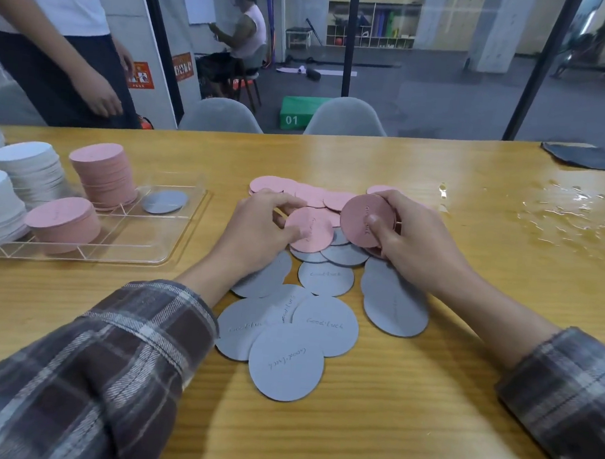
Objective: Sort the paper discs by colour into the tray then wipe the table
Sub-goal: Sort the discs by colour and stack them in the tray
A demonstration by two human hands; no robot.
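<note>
Live: a loose pink disc [311,235] is pinched by fingers [285,200] of the left hand [257,232]. Just to its right, a pink stack [364,222] is gripped on edge in the right hand [413,242]. The tray [138,248] lies well left on the bench [424,404], nearer the left hand.

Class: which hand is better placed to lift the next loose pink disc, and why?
Left. The left hand pinches a loose pink disc on the pile; the right hand is full, gripping a pink stack.
</note>
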